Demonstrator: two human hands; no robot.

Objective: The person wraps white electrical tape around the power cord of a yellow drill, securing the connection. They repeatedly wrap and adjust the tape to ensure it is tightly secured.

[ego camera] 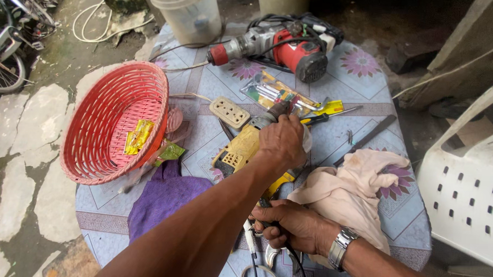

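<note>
The left hand (282,141) is closed over the front of a yellow drill (240,152) lying on the table (369,77), fingers wrapped round its upper body near the chuck (277,110). The right hand (287,224), with a watch (342,246) at the wrist, is closed round the drill's handle end, where the black cord (253,264) leaves it; that end is mostly hidden under the fingers.

Just right of both hands lies a pale cloth (359,191), touching the right wrist. Left of the grip are a purple cloth (162,198) and a tilted red basket (116,123) with a yellow packet inside. Just beyond the chuck sit a white socket block (229,111), a packet of bits (275,93) and a screwdriver (329,115); further off is a red drill (293,47). A dark bar (369,137) lies right of the left hand.

The left forearm covers the table's near middle. A white chair (469,184) is cut off at the right edge.
</note>
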